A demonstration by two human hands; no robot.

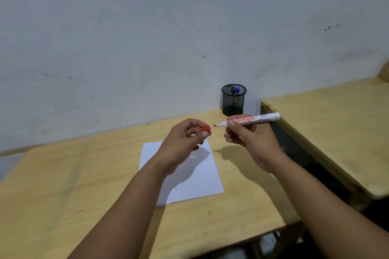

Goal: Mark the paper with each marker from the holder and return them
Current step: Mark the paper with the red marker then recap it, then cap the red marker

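My right hand holds a white marker with red lettering, level above the table, its bare red tip pointing left. My left hand pinches the red cap, a short gap from the tip. Both hands hover above a white sheet of paper lying on the wooden table. A black mesh holder stands at the table's far edge against the wall. Inside it are a black marker and a blue marker, only their tops showing.
A second wooden table stands to the right, split from mine by a dark gap. A grey wall rises right behind the holder. The table's near right corner drops off to the floor.
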